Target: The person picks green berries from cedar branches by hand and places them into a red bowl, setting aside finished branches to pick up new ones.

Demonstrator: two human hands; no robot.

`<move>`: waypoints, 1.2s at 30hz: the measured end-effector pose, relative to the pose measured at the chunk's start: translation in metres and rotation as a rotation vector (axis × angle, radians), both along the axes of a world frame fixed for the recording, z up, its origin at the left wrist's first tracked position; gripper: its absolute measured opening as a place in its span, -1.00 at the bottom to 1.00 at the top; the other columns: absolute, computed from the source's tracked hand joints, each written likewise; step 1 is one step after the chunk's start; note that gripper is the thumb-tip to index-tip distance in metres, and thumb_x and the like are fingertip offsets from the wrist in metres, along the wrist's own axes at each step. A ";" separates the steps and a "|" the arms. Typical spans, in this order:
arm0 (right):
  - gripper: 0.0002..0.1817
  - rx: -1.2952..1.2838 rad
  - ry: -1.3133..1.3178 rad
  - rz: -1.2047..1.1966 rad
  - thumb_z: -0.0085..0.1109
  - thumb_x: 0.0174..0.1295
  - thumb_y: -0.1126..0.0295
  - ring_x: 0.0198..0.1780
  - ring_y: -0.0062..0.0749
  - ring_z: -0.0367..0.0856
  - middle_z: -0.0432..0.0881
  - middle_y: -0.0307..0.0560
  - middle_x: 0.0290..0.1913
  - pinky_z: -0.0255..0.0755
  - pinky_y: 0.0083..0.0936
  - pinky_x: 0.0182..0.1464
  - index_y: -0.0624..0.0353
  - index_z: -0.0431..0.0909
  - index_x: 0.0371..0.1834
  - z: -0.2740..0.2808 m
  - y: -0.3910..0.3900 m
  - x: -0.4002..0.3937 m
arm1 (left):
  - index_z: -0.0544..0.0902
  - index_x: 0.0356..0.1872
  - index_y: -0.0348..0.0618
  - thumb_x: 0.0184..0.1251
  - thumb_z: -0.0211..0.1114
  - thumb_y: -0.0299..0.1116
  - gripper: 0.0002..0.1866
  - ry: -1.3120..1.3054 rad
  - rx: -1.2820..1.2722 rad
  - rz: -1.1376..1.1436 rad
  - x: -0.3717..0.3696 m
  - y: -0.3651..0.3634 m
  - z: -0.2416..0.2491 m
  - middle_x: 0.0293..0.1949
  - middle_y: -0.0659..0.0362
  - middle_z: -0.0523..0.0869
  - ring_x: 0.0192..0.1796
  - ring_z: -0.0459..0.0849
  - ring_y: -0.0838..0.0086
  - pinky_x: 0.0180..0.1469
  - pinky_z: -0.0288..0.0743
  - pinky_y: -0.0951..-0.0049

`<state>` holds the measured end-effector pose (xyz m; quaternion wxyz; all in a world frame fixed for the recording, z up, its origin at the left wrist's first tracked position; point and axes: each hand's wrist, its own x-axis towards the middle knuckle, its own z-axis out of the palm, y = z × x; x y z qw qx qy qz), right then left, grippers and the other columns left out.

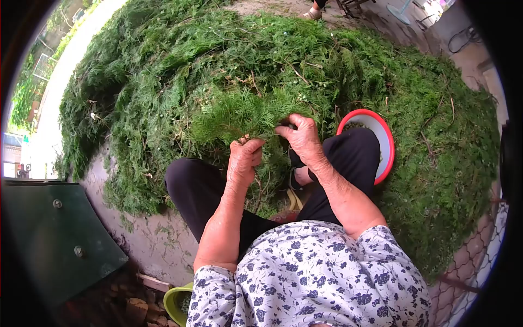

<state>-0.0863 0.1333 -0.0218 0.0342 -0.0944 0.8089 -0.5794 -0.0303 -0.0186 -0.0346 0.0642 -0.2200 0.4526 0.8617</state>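
My left hand (245, 158) is closed round the stems of a leafy arborvitae branch (234, 111), whose flat green sprays fan out beyond the fist. At the right side of that foliage, my right hand (302, 140) has its thumb and fingers pinched together on the sprays; any small piece between the fingertips is too small to make out. Both hands are held above the lap, close to each other. Past them spreads a large heap of cut evergreen branches (163, 71), with small pale cones among the leaves.
By my right knee, a white basin with a red rim (388, 133) stands against the heap, partly hidden by the leg. A yellow-green bowl (173, 305) sits low on the left. Nearby lies a dark green panel (60, 234). Another person's foot (312, 13) shows at the top.
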 end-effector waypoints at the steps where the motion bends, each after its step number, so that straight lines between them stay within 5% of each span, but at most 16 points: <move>1: -0.84 -0.002 -0.033 -0.018 0.27 0.02 0.47 -0.46 -0.50 0.59 0.63 -0.11 -0.50 0.43 -0.57 -0.42 0.34 0.58 -0.39 -0.002 0.006 -0.003 | 0.38 -0.62 -0.08 0.10 0.20 -0.56 -0.79 -0.005 0.040 0.016 0.000 -0.001 0.002 -0.71 0.43 0.27 -0.74 0.12 0.73 -0.69 -0.07 0.63; 3: -0.80 -0.282 -0.391 -0.058 0.20 0.11 0.50 -0.46 -0.60 0.52 0.59 -0.22 -0.41 0.38 -0.68 -0.43 0.30 0.53 -0.20 0.006 0.025 -0.008 | 0.38 -0.62 -0.08 0.09 0.21 -0.58 -0.79 -0.007 0.080 0.034 -0.001 -0.003 0.000 -0.71 0.42 0.27 -0.73 0.13 0.73 -0.68 -0.07 0.63; 7: -0.71 -0.660 -0.308 -0.189 0.07 0.15 0.58 -0.38 -0.55 0.57 0.53 -0.13 -0.28 0.40 -0.73 -0.52 0.37 0.41 -0.04 0.017 0.088 -0.023 | 0.41 -0.60 -0.10 0.07 0.22 -0.64 -0.79 0.124 0.092 0.037 0.000 -0.006 -0.002 -0.69 0.39 0.34 -0.70 0.20 0.73 -0.67 -0.04 0.65; 11: -0.62 -0.403 -0.104 -0.449 0.09 0.13 0.58 -0.17 -0.43 0.59 0.56 -0.05 -0.14 0.48 -0.60 -0.16 0.38 0.41 0.06 0.004 0.186 -0.035 | 0.45 -0.57 -0.13 0.06 0.22 -0.68 -0.80 0.068 -0.016 0.132 0.001 0.003 0.006 -0.67 0.37 0.38 -0.69 0.25 0.71 -0.67 -0.02 0.65; 13: -0.56 -0.060 0.057 -0.616 0.09 0.12 0.57 -0.02 -0.33 0.56 0.53 0.08 0.03 0.41 -0.50 0.04 0.41 0.39 0.12 -0.019 0.233 -0.040 | 0.46 -0.51 -0.15 0.06 0.21 -0.69 -0.83 0.069 0.022 0.149 0.000 0.003 0.004 -0.67 0.36 0.38 -0.69 0.25 0.70 -0.67 -0.03 0.66; 16: -0.61 0.035 0.057 -0.813 0.08 0.13 0.57 0.03 -0.24 0.53 0.54 0.04 0.05 0.34 -0.42 0.15 0.37 0.45 0.08 -0.017 0.245 -0.040 | 0.45 -0.48 -0.16 0.05 0.21 -0.68 -0.84 0.101 0.052 0.102 -0.001 0.001 0.000 -0.66 0.33 0.40 -0.68 0.27 0.67 -0.66 0.00 0.65; 21: -0.75 -0.128 -0.074 -0.353 0.09 0.18 0.51 -0.21 -0.53 0.60 0.64 -0.12 -0.23 0.47 -0.60 -0.16 0.34 0.55 -0.08 0.020 0.131 -0.016 | 0.41 -0.41 -0.17 0.08 0.21 -0.58 -0.86 0.207 0.178 0.119 -0.009 0.000 0.000 -0.67 0.28 0.38 -0.68 0.28 0.59 -0.65 0.06 0.58; 23: -0.77 0.008 -0.121 -0.099 0.11 0.18 0.48 -0.33 -0.60 0.59 0.63 -0.18 -0.34 0.47 -0.66 -0.27 0.36 0.55 -0.13 0.022 0.086 0.002 | 0.42 -0.45 -0.16 0.13 0.17 -0.54 -0.91 0.230 0.202 0.088 -0.017 -0.010 -0.013 -0.68 0.27 0.36 -0.66 0.28 0.57 -0.65 0.08 0.57; 25: -0.81 -0.022 -0.262 -0.031 0.15 0.13 0.45 -0.28 -0.55 0.62 0.67 -0.08 -0.34 0.47 -0.60 -0.19 0.34 0.60 -0.24 -0.008 0.054 0.019 | 0.43 -0.53 -0.17 0.25 0.09 -0.35 -0.81 0.273 0.166 0.065 -0.021 -0.018 -0.005 -0.65 0.27 0.35 -0.65 0.20 0.57 -0.54 0.09 0.52; 27: -0.63 -0.076 -0.435 -0.030 0.23 0.09 0.37 -0.12 -0.39 0.61 0.64 0.07 -0.17 0.45 -0.54 -0.07 0.34 0.53 -0.05 -0.043 0.038 0.038 | 0.43 -0.53 -0.19 0.29 0.07 -0.34 -0.79 0.297 0.184 0.071 -0.022 -0.023 0.008 -0.66 0.28 0.32 -0.66 0.19 0.57 -0.50 0.10 0.50; 30: -0.01 0.009 -0.584 0.068 0.40 -0.09 0.13 0.24 -0.08 0.35 0.31 0.39 0.22 0.26 -0.40 0.22 0.45 0.07 0.32 -0.066 0.014 0.068 | 0.46 -0.49 -0.21 0.28 0.09 -0.37 -0.82 0.314 0.214 0.120 -0.023 -0.026 0.006 -0.64 0.26 0.36 -0.65 0.21 0.55 -0.50 0.13 0.50; 31: 0.05 0.038 -0.642 0.055 0.43 -0.14 0.08 0.25 -0.02 0.34 0.32 0.38 0.22 0.24 -0.37 0.24 0.49 0.05 0.32 -0.060 0.004 0.074 | 0.48 -0.48 -0.23 0.25 0.13 -0.40 -0.85 0.308 0.234 0.175 -0.024 -0.026 0.006 -0.63 0.23 0.40 -0.63 0.25 0.53 -0.52 0.14 0.50; 34: 0.04 0.061 -0.580 0.022 0.44 -0.16 0.08 0.26 0.01 0.30 0.34 0.38 0.19 0.22 -0.33 0.25 0.50 0.09 0.29 -0.073 -0.020 0.082 | 0.48 -0.44 -0.19 0.25 0.17 -0.45 -0.90 0.292 0.209 0.218 -0.026 -0.008 0.012 -0.60 0.24 0.44 -0.57 0.33 0.55 -0.51 0.21 0.53; 36: -0.25 0.386 -0.073 -0.084 0.34 -0.04 0.17 0.01 0.02 0.54 0.51 0.33 -0.04 0.42 -0.33 0.04 0.47 0.30 0.13 -0.080 -0.030 0.080 | 0.48 -0.38 -0.16 0.25 0.21 -0.48 -0.92 0.284 0.214 0.230 -0.028 0.007 0.016 -0.54 0.24 0.48 -0.51 0.41 0.57 -0.51 0.26 0.59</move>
